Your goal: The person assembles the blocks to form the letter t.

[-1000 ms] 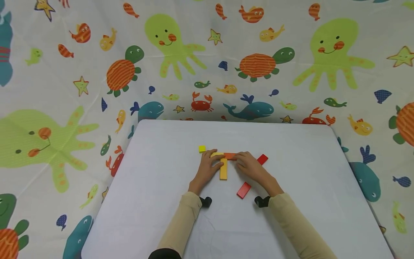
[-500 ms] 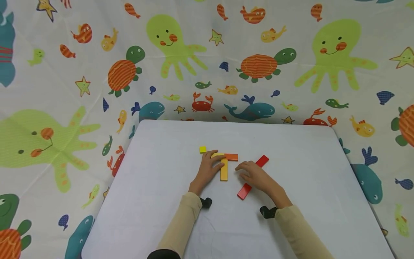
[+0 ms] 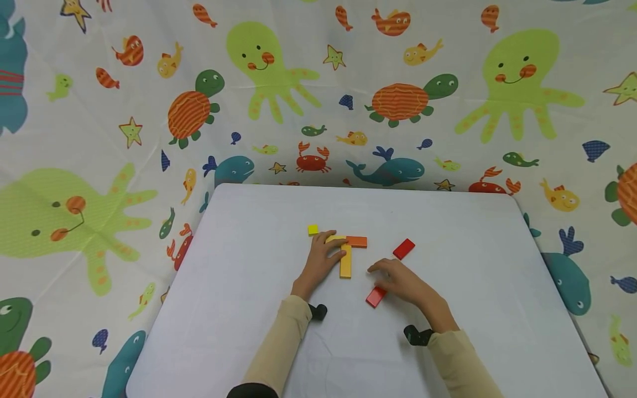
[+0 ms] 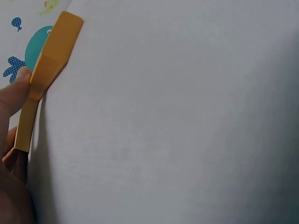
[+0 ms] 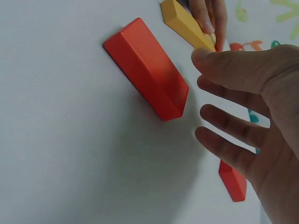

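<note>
My left hand (image 3: 318, 258) rests over two yellow blocks. Its fingers lie across the horizontal yellow block (image 3: 336, 239), partly hidden, and its thumb touches by the upright-lying yellow block (image 3: 345, 265); both blocks also show in the left wrist view, the nearer one (image 4: 58, 44) beside the thumb. An orange block (image 3: 356, 242) continues the row to the right. My right hand (image 3: 405, 282) hovers above the near red block (image 3: 375, 297), fingers spread and holding nothing; in the right wrist view this red block (image 5: 145, 70) lies apart from the fingertips.
A second red block (image 3: 403, 249) lies beyond my right hand. A small yellow block (image 3: 312, 229) sits to the upper left of the left hand. The white table (image 3: 249, 249) meets a curtain printed with sea animals (image 3: 308, 83) behind.
My right hand has let go of the orange block and moved back, down and to the right toward the near red block. The left hand stays in place on the yellow blocks.
</note>
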`<control>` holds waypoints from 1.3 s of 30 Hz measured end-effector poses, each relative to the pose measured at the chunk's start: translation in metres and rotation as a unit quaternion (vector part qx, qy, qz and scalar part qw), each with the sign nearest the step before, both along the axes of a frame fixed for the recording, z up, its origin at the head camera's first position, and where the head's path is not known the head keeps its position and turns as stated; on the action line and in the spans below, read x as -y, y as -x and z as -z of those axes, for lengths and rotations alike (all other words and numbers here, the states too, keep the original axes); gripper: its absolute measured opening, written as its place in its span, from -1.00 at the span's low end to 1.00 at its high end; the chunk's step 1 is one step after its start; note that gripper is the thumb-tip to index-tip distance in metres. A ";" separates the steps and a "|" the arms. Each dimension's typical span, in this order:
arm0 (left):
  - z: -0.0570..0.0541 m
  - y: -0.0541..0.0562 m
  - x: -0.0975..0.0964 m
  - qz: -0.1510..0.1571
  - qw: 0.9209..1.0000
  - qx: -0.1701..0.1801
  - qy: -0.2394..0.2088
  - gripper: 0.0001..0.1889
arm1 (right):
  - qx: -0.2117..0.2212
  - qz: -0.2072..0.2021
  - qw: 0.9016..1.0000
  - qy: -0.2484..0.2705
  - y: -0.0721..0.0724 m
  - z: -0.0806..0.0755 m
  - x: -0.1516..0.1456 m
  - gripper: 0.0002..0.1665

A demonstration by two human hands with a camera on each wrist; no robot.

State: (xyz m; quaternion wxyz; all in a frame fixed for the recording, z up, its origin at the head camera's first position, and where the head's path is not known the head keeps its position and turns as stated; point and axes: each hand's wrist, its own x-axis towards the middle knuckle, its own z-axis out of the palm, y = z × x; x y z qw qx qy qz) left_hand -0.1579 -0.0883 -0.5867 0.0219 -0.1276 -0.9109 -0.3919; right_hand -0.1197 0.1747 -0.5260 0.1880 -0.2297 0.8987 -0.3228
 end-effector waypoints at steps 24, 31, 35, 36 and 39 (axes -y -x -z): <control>0.003 0.002 0.000 0.002 1.000 -0.007 0.007 -0.59 | -0.017 -0.024 0.999 -0.045 -0.016 0.006 -0.009 -0.52; 0.003 0.001 0.000 0.000 1.000 -0.013 0.004 -0.59 | -0.032 -0.032 0.998 -0.049 -0.018 0.008 -0.008 -0.55; 0.003 0.001 -0.001 -0.001 1.000 -0.011 0.008 -0.59 | -0.040 -0.038 0.997 -0.051 -0.020 0.009 -0.008 -0.56; 0.003 0.001 -0.001 -0.001 1.000 -0.010 0.009 -0.59 | -0.043 -0.040 0.997 -0.052 -0.021 0.009 -0.008 -0.55; 0.003 0.001 -0.001 -0.001 1.000 -0.006 0.009 -0.59 | -0.052 -0.040 0.996 -0.055 -0.023 0.012 -0.008 -0.53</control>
